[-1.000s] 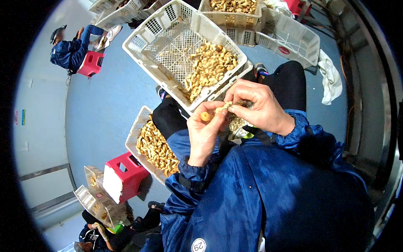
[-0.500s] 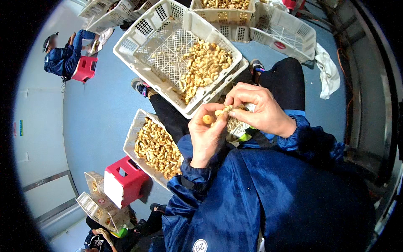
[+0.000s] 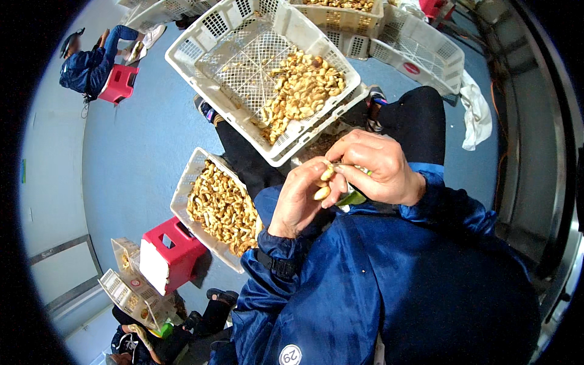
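Note:
Close above my lap, my left hand (image 3: 298, 198) pinches a small yellowish mushroom (image 3: 327, 173) between thumb and fingers. A second rounded mushroom (image 3: 322, 193) sits lower in the same hand. My right hand (image 3: 377, 167) meets it from the right, its fingers bent and its thumb and forefinger pressed together at the mushroom's edge. What the right fingers hold, if anything, is hidden. Just beyond my hands stands a large white crate (image 3: 228, 115), with a heap of mushrooms (image 3: 304, 91) on its right side.
A white crate of mushrooms (image 3: 222, 207) stands at my left, beside a red stool (image 3: 173, 255). More white crates (image 3: 420, 52) line the far side, near a white cloth (image 3: 476, 112). One person (image 3: 88, 70) sits far left; another (image 3: 140, 340) is at lower left.
The rounded mushroom in my left hand has shifted down and right. My hands have drawn closer together, and the whole view has moved slightly.

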Available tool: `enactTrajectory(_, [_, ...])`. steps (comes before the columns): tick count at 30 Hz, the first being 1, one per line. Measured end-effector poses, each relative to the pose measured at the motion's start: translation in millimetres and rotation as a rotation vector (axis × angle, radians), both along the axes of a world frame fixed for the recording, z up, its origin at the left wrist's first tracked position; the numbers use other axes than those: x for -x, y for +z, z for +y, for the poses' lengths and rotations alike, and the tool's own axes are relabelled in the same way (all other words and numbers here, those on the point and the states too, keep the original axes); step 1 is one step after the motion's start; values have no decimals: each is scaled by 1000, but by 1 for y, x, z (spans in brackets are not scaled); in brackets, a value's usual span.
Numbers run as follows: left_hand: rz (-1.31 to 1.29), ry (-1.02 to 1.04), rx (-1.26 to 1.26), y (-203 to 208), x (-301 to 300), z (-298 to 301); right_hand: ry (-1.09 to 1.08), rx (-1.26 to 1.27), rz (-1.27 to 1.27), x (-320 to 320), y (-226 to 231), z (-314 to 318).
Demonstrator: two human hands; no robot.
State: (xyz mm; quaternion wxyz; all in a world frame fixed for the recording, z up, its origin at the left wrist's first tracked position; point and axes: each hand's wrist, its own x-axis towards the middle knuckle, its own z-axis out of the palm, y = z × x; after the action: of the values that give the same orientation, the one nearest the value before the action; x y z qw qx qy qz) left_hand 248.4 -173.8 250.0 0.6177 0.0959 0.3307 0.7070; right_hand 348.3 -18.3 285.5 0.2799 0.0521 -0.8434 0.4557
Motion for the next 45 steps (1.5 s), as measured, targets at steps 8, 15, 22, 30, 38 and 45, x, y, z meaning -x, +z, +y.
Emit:
enactTrajectory(8, [177,210,145,0,-5,1,-12,89,-106,1,-8,-2])
enactTrajectory(15, [185,46,52,-7,-1,-4,10,280,-291,-5,-4,9])
enactTrajectory(22, [283,42,148,-1,2,-8,128,178,-139,1,-7,9])
enactTrajectory(30, [362,-99,189,2,8,-42,-18,205,-324,0,-11,5])
enactTrajectory(38, [1225,306,1042,-21,56,-199,141,77,-443,0,-27,5])
enactTrajectory(45, [519,587,526,-45,61,-153,18,46,-452,-5,-19,10])
